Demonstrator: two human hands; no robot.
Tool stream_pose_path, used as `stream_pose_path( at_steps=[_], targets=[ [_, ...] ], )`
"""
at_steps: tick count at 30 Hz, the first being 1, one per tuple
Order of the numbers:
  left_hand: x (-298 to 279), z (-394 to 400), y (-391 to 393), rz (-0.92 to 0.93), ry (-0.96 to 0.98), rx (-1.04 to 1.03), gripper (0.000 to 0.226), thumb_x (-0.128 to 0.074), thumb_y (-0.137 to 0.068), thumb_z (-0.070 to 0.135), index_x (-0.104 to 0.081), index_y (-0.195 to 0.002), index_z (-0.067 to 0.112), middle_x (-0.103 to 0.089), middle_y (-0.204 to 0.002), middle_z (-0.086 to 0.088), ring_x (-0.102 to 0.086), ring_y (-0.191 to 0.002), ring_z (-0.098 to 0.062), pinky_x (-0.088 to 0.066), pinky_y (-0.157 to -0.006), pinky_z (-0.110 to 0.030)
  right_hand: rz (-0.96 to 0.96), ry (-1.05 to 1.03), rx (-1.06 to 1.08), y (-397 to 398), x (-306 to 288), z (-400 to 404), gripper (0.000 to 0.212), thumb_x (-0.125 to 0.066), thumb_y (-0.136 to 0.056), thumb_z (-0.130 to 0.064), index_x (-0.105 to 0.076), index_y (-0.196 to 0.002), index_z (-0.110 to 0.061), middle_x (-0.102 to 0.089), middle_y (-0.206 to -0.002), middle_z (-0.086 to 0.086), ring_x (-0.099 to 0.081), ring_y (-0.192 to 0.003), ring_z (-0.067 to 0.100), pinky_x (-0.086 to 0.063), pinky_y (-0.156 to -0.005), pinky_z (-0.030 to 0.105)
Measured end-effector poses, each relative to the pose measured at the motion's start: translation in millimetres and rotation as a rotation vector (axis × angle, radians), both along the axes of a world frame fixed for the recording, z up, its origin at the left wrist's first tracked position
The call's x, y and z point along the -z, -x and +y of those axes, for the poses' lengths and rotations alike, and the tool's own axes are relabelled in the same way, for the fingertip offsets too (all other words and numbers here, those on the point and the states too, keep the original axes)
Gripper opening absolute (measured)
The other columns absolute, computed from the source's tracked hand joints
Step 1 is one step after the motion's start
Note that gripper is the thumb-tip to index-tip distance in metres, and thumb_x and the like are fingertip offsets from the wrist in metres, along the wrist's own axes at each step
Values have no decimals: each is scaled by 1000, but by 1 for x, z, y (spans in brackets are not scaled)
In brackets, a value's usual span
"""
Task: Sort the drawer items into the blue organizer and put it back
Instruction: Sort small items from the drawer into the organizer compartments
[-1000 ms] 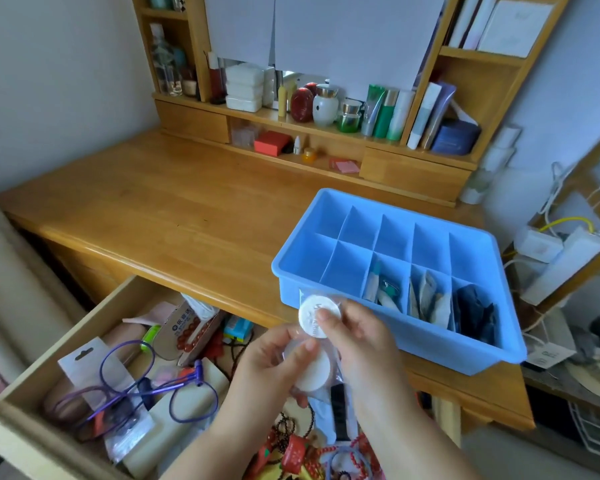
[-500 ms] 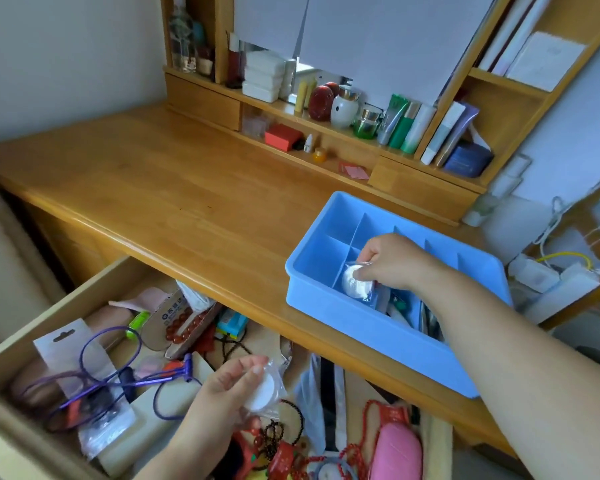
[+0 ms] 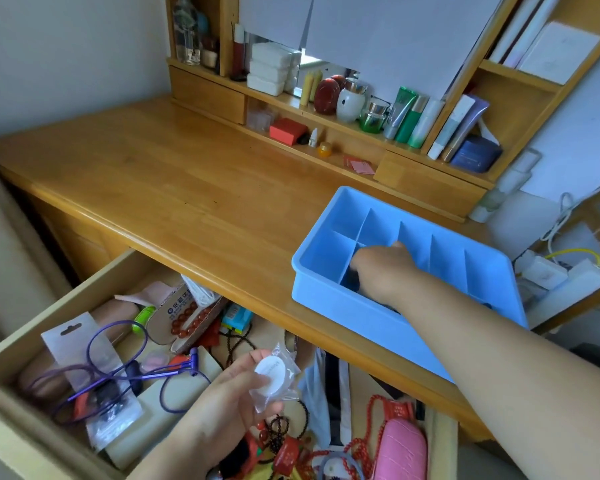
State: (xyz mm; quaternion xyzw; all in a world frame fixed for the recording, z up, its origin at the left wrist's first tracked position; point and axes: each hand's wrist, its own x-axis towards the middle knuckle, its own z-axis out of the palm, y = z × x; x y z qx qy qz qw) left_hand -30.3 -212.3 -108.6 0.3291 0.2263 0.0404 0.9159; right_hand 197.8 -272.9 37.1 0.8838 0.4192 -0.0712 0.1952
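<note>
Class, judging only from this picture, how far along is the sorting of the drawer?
Early. Done: the blue plastic divided organizer sits on the wooden desk. In hand: the right hand reaches into a front compartment; the left hand holds a round white pad in clear wrap. Left: the open wooden drawer holds many items; the organizer is not yet put back.

The blue organizer [image 3: 326, 292] sits on the desk, right hand [image 3: 383, 268] inside; left hand [image 3: 232, 396] holds a bagged white disc [image 3: 270, 374] over the open drawer [image 3: 94, 296].

Pale wall [image 3: 66, 57], wooden desk [image 3: 174, 188] in daylight, wooden hutch [image 3: 430, 188] with shelves at its back, white paper [image 3: 378, 32] over a mirror [image 3: 329, 69].
</note>
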Motion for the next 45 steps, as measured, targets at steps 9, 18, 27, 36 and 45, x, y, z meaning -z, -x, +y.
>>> stream_pose_path(
  at_steps=[9, 18, 27, 36, 45],
  targets=[
    [-52, -19, -19, -156, -321, -110, 27, -82, -66, 20, -64, -84, 12, -67, -86, -11, -59, -61, -17, -52, -49, -26, 787, -731, 34, 68, -21, -54, 23, -69, -70, -52, -70, -74, -30, -70, -72, -12, -59, -62, -5, -47, -60, 13],
    [-53, -26, -19, -27, -384, -166, 10, -69, -71, 15, -71, -80, 18, -67, -83, -1, -59, -63, -16, -52, -56, -27, 472, -971, 239, 4, -54, -59, 11, -72, -81, -20, -64, -86, -26, -71, -76, -10, -60, -63, 4, -42, -56, 25],
    [-39, -32, -8, 27, -394, -141, 37, -50, -89, -12, -70, -96, 19, -69, -90, -1, -58, -61, -19, -56, -61, -32, 325, -413, 166, -20, -21, -4, 16, -61, -86, -11, -55, -80, -24, -54, -86, -7, -52, -84, 15, -34, -53, 20],
    [-30, -41, -5, 48, -350, -62, 35, -54, -87, -12, -69, -96, 17, -67, -99, -16, -60, -66, -28, -56, -60, -33, 64, -153, 102, -16, -11, 3, 20, -51, -81, 3, -60, -82, -14, -50, -72, 4, -42, -62, 19, -33, -50, 25],
    [-30, -44, -1, 34, -335, -51, 37, -53, -86, -15, -70, -93, 17, -64, -106, -21, -61, -73, -40, -56, -54, -32, -64, -194, -38, -20, 2, 0, 17, -54, -83, -2, -56, -98, -11, -50, -77, 1, -48, -74, 23, -30, -51, 27]
  ],
)
